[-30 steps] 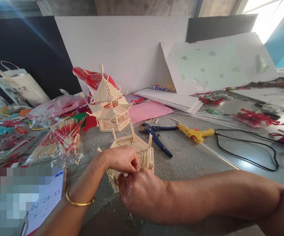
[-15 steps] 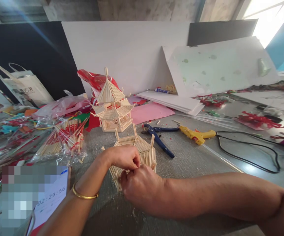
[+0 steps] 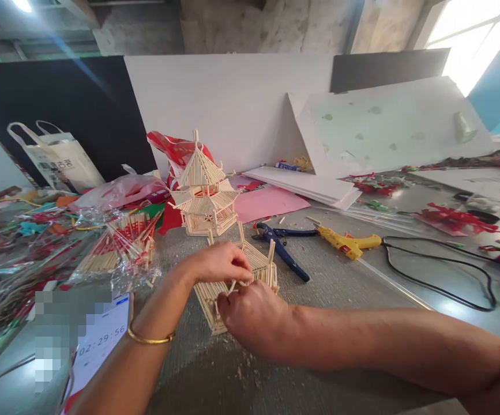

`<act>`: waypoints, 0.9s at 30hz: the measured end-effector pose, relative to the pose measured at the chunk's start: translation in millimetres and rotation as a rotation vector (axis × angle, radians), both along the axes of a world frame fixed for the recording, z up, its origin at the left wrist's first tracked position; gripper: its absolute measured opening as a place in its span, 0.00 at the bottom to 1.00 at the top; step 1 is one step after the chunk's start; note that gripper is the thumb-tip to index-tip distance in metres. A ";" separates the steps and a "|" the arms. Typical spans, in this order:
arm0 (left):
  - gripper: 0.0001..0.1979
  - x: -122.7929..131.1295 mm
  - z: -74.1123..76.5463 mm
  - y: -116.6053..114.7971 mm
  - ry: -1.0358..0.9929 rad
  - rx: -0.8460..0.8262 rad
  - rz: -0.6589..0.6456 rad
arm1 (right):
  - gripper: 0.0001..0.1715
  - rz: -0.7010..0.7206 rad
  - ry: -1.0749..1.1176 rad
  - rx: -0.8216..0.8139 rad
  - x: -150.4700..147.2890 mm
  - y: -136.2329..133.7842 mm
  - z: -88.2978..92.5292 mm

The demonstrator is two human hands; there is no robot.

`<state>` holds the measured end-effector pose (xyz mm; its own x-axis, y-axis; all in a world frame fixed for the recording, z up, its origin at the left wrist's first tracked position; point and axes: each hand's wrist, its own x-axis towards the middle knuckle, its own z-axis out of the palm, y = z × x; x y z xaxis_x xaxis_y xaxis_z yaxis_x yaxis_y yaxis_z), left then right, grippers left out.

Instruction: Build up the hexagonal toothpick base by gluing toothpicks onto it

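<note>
Both hands meet over a low base of pale wooden sticks [image 3: 211, 311] with upright posts at its corners. My left hand [image 3: 221, 263], below a gold bracelet, has its fingers bent down over the base; its fingertips are near a small pale stick. My right hand [image 3: 254, 314] is curled beside it, its fingers closed and turned away, hiding part of the base. What the fingers pinch is too hidden to make out. Behind stands a tiered stick pagoda [image 3: 204, 193] with a pointed roof.
Blue-handled cutters [image 3: 286, 253] and a yellow glue gun [image 3: 349, 242] with a black cord lie right of the base. Bundled sticks in plastic [image 3: 120, 245] and a phone showing a timer [image 3: 102, 340] are at left. White boards [image 3: 305, 183] lie behind.
The view has shifted, so the scene sits slightly lower and further right. My left fingers have loosened and lifted a little from my right hand, showing more of the base.
</note>
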<state>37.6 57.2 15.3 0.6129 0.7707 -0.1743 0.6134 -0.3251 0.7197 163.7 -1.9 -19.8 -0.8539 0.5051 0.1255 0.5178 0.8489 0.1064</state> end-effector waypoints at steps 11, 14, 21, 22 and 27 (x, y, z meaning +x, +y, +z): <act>0.13 0.5 70.3 -72.6 -0.647 0.740 0.775 | 0.19 -0.100 0.810 -0.593 26.3 13.9 97.0; 0.13 17.1 52.3 -99.7 -0.749 0.690 0.903 | 0.18 -0.066 0.970 -0.811 37.0 5.0 99.0; 0.08 50.4 18.1 -128.2 -1.284 0.010 0.650 | 0.15 -0.083 1.119 -0.804 45.4 -27.0 74.7; 0.07 52.1 16.4 -130.7 -1.323 -0.033 0.632 | 0.15 -0.088 1.119 -0.786 46.8 -31.5 71.9; 0.05 56.9 6.5 -141.1 -1.392 -0.221 0.556 | 0.16 -0.084 1.120 -0.781 54.8 -50.7 63.3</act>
